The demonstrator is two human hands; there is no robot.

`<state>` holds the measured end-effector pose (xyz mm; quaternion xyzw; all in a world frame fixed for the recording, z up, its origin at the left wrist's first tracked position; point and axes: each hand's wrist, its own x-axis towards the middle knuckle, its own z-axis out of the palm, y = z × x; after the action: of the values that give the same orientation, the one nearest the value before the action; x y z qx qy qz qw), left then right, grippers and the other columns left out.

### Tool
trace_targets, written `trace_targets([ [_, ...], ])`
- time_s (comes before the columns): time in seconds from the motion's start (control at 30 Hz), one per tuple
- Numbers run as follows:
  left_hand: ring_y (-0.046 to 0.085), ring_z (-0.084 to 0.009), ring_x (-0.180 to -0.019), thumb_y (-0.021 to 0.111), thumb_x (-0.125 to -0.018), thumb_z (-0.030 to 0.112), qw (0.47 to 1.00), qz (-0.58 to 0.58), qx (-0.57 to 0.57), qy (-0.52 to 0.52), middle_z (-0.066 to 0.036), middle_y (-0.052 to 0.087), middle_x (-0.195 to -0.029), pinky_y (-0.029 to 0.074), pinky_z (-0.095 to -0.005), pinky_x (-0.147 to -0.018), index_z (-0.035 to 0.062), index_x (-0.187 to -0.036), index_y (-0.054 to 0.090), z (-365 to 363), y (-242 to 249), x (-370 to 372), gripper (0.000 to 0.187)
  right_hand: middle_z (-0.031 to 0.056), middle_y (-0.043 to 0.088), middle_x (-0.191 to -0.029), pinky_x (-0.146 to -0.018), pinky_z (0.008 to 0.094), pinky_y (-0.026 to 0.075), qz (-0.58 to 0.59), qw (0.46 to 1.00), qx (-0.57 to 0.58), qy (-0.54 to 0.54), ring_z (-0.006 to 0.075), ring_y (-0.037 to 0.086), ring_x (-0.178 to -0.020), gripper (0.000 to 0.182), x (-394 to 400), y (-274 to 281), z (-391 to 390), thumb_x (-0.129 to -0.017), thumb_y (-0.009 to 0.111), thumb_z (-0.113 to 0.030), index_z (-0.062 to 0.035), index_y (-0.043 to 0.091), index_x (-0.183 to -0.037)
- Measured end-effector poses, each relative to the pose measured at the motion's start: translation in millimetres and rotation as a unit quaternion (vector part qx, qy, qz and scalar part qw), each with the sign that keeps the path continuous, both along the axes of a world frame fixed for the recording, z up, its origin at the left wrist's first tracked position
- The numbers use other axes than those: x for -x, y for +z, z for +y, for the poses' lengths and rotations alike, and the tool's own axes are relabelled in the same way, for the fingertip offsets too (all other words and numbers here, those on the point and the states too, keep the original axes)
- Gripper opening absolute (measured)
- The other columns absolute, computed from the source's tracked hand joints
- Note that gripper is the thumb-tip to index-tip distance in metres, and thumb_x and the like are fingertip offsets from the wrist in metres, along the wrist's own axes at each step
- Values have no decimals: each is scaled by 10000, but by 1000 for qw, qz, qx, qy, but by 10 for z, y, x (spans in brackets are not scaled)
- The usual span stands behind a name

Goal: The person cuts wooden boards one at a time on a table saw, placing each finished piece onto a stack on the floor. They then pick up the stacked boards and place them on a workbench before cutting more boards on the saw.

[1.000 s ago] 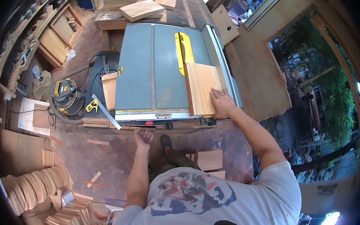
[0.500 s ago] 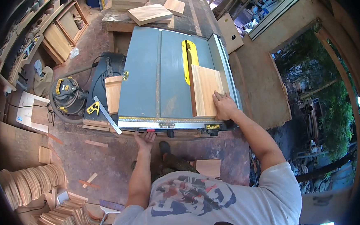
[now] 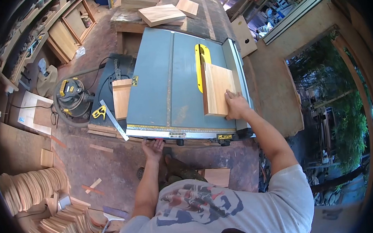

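A light wooden board lies flat on the grey top of a table saw, beside the metal fence. Its far end covers part of the yellow throat plate; no blade can be made out. My right hand grips the board's near right corner, close to the fence. At the saw's front edge, my left hand has its fingers stretched out and reaching up under the rail. Only a sliver of red shows by those fingertips.
Left of the saw are a wood piece, a yellow combination square and a shop vacuum. More boards lie on the bench behind. Stacked wood pieces and offcuts lie on the floor at left.
My right hand and the board have moved forward along the fence, away from the saw's front edge. My left hand stays by the front rail. The view has shifted slightly.
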<state>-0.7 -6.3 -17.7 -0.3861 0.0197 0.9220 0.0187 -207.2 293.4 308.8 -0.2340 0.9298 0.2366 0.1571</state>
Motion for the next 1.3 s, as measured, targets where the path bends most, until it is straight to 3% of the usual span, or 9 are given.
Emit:
trace_targets([
  [0.37,372,-399,-1404,505,-898,609,999,-16,5,33,-295,294,-1535,301,-499,-1185,-112,-1541,76,58,101,9,1057,236,361,-1567,-1191,477,316,11,1000,1,9,324,429,-1413,1145,386,-5,-53,-562,884,-389,57,353,-1473],
  [0.87,291,-419,-1456,280,-967,718,997,-43,12,57,-292,269,-1558,253,-525,-1210,-121,-1510,178,66,338,46,1005,216,339,-1587,-1204,470,303,14,1000,-10,-5,321,421,-1420,1157,920,6,-159,-566,884,-395,43,341,-1490],
  [0.9,297,-420,-1453,273,-970,715,975,192,-72,80,-289,281,-1552,256,-525,-1208,-119,-1508,185,78,141,34,996,215,339,-1587,-1204,469,302,15,1000,-9,-6,321,425,-1417,1155,951,4,-157,-568,882,-395,42,341,-1490],
  [0.97,307,-422,-1446,261,-976,708,751,613,-220,110,-285,304,-1539,263,-525,-1204,-114,-1504,198,89,-272,52,979,212,341,-1587,-1205,466,301,19,1000,-9,-6,320,430,-1413,1153,1030,5,-175,-567,881,-396,38,343,-1490],
  [1.03,319,-421,-1438,258,-976,709,742,624,-214,120,-282,312,-1536,268,-528,-1201,-103,-1499,227,111,-352,42,966,209,344,-1587,-1206,461,301,23,1000,-13,-6,317,434,-1411,1155,1093,6,-192,-563,882,-398,34,345,-1490],
  [1.1,329,-418,-1431,260,-976,708,889,423,-137,109,-278,326,-1528,271,-527,-1198,-86,-1494,260,104,-30,64,949,209,340,-1589,-1208,455,297,21,1000,-10,-12,310,425,-1419,1158,1171,-6,-195,-562,883,-393,32,342,-1494],
  [1.13,334,-416,-1428,264,-975,707,977,185,-54,86,-276,335,-1523,272,-526,-1198,-76,-1491,279,73,329,60,938,209,338,-1590,-1209,453,295,20,1000,-8,-16,307,421,-1423,1160,1204,-20,-196,-562,884,-390,31,340,-1497],
  [1.17,339,-414,-1425,267,-975,706,996,-66,33,58,-273,345,-1517,273,-524,-1197,-66,-1489,298,52,509,70,928,210,335,-1592,-1209,451,293,20,1000,-12,-17,306,415,-1428,1162,1246,-34,-197,-564,883,-388,31,337,-1500],
  [1.3,389,-396,-1388,300,-971,694,997,-43,-8,61,-243,408,-1475,296,-516,-1182,-31,-1458,359,33,298,48,875,214,323,-1597,-1215,444,282,17,999,-21,-20,300,392,-1444,1164,1376,-48,-211,-573,880,-380,30,325,-1511],
])
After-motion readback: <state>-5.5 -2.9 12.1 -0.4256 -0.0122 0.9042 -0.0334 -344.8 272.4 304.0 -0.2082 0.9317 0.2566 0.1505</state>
